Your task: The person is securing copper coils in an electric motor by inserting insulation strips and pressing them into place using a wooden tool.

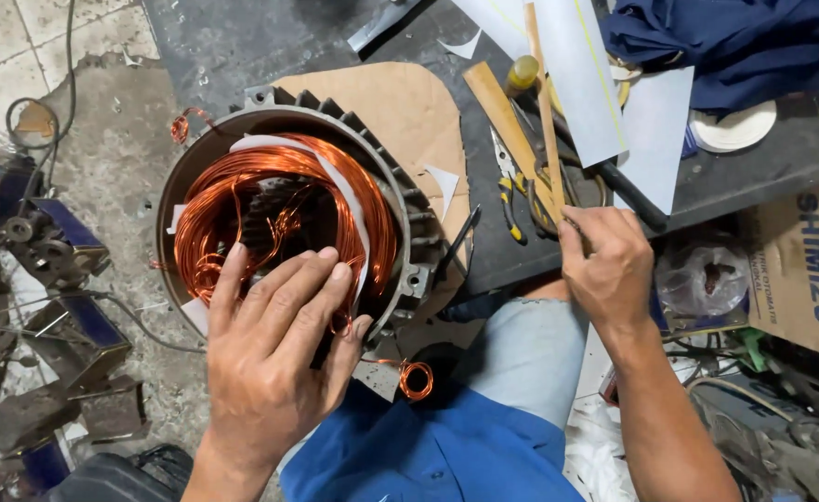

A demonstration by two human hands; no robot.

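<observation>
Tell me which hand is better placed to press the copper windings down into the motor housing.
Left. The left hand already lies flat on the copper windings inside the motor housing. The right hand is off to the side, gripping a wooden stick over the bench.

Wire coils (242, 191): bright copper-orange.
Motor housing (407, 223): dull grey, ribbed.
Insulation strips (340, 186): white.
Cardboard sheet (409, 112): tan.
Trousers (446, 446): blue.
Pliers (510, 200): yellow handles.
Wooden sticks (502, 112): pale brown.
</observation>
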